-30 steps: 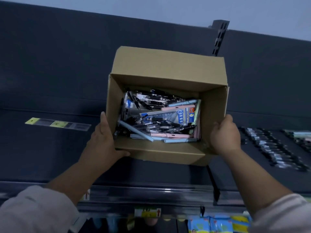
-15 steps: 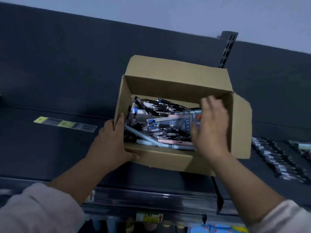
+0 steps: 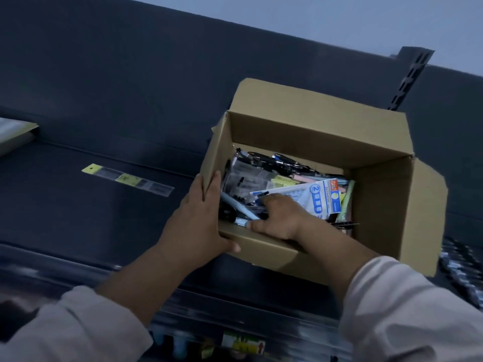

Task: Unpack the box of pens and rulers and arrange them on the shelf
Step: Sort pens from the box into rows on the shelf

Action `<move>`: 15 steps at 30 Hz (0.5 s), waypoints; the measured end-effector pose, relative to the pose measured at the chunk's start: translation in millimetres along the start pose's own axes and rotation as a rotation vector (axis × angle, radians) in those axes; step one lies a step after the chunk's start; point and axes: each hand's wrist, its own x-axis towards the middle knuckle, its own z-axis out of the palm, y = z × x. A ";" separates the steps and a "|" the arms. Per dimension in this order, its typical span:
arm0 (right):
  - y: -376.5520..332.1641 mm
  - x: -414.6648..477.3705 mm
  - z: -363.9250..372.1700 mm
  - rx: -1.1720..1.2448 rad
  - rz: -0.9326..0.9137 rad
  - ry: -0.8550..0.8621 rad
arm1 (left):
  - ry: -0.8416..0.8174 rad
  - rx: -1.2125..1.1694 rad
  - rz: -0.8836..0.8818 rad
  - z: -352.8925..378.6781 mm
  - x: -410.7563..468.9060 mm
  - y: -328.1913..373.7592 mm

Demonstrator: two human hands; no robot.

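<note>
Dark shelf (image 3: 109,226) boards carry an open cardboard box (image 3: 313,131) at centre right, filled with packaged pens and rulers (image 3: 324,197). Inside it, the right hand (image 3: 277,218) curls around a pale blue pen (image 3: 239,206). At the box's 8 o'clock corner, the left hand (image 3: 196,226) grips the wall. A yellow-tagged ruler packet (image 3: 128,180) lies flat at 9 o'clock, well apart.

The right hand (image 3: 277,218), at the box's (image 3: 313,137) outer right wall a second ago, has crossed over the near wall and now lies down among the pens (image 3: 243,207); the right flap (image 3: 428,220) has swung outward; the view has shifted left.
</note>
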 end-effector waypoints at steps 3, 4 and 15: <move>0.0 3.3 -6.1 0.104 -0.012 0.004 | 0.011 -0.013 0.022 -3.6 -1.3 1.3; 0.5 3.4 -7.6 0.124 -0.012 -0.005 | 0.016 -0.014 0.029 -4.6 -1.5 1.8; 13.8 -9.8 -27.0 0.108 -0.054 0.017 | -0.016 0.019 0.057 -14.3 -1.5 10.8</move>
